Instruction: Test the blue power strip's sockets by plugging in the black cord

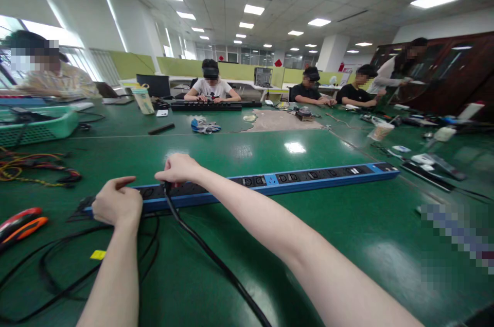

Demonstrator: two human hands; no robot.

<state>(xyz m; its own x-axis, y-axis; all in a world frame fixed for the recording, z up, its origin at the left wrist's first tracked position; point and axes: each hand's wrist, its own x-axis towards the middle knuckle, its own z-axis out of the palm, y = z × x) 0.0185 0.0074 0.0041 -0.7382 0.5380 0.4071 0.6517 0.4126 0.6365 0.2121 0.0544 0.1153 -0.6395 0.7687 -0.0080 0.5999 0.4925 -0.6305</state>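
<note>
A long blue and black power strip lies across the green table, its black face lined with sockets. My right hand is over its left part, fingers closed on the plug of a thick black cable, which runs down toward the bottom edge. The plug is at the strip's face; its tip is hidden. My left hand rests at the strip's left end, fingers bent and thumb apart, with no object visible between them. Thin black cables loop on the table around my left forearm, with a yellow tag beside it.
Red and orange handled pliers lie at the left, below coloured wires and a green basket. Gloves and a black bar lie beyond the strip. Several people sit across the table; adapters are at the right.
</note>
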